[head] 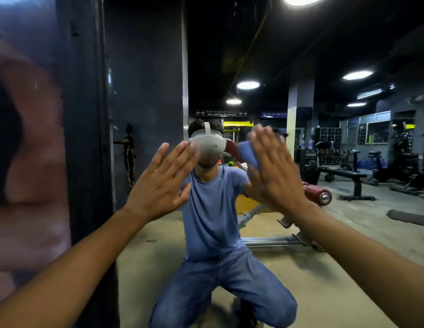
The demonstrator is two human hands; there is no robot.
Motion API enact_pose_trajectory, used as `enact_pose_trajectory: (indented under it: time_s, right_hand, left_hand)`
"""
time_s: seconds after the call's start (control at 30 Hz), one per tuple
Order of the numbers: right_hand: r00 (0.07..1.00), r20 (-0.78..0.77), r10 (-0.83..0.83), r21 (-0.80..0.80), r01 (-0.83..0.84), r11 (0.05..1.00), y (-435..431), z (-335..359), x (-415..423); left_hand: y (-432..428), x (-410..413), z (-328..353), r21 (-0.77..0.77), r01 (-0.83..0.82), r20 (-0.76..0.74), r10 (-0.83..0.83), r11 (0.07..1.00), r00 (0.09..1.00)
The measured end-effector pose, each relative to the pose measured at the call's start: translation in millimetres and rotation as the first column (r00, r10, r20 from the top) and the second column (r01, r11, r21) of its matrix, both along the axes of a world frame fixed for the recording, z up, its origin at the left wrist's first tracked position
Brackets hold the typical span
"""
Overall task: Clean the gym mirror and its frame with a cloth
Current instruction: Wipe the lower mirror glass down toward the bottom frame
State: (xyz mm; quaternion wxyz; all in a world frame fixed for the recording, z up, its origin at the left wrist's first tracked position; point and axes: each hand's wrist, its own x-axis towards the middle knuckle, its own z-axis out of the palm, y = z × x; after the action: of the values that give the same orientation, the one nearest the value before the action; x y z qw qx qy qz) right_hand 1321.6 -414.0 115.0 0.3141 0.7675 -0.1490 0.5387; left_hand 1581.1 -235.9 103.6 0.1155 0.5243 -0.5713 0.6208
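Cloth: blue, pressed flat to the mirror glass under my right hand, fingers straight and close together, near the mirror's left edge by the dark frame. Left hand: fingers spread, apparently braced on the glass. Step in hand: wiping the pane. Next: sweep toward the frame, keeping even pressure.

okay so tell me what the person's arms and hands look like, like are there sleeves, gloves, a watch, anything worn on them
Both forearms are bare up to the bottom edge of the picture: no sleeves, gloves, watch or bracelet show. The left hand and the right hand carry no visible markings; the right is motion-blurred, so a thin ring could go unseen. The reflection in the mirror shows a short-sleeved blue T-shirt ending above the elbows.
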Motion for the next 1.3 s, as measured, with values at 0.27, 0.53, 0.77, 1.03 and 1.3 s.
enact_pose_trajectory:
  time_s: [0.27, 0.53, 0.77, 1.03, 1.3]
  right_hand:
    - [1.0, 0.019, 0.022, 0.042, -0.022, 0.999, 25.1, -39.0, 30.3]
    - [0.896, 0.438, -0.075, 0.324, -0.079, 0.943, -1.1, -129.9, -22.6]
    - [0.996, 0.086, -0.013, 0.212, -0.006, 0.977, -1.0, -194.8, -26.2]
    - [0.487, 0.817, -0.31, 0.5, -0.328, 0.802, -57.3, -107.4, -50.4]
    - [0.813, 0.582, 0.006, 0.303, -0.224, 0.926, -23.7, -63.5, -29.1]
  left_hand:
    - [-2.5, 2.4, -6.5, -0.016, 0.006, -0.023, -0.006, 1.0, 1.0]
    - [-12.0, -12.9, -33.1, -0.066, 0.046, -0.136, -0.055, 0.997, 0.989]
    - [-37.4, -33.1, -50.8, -0.024, 0.085, -0.027, -0.085, 0.996, 0.996]
    - [-37.2, -33.2, -53.0, -0.05, 0.121, -0.043, -0.123, 0.991, 0.991]
    - [-35.7, -36.5, -51.9, -0.041, 0.049, -0.034, -0.051, 0.998, 0.998]
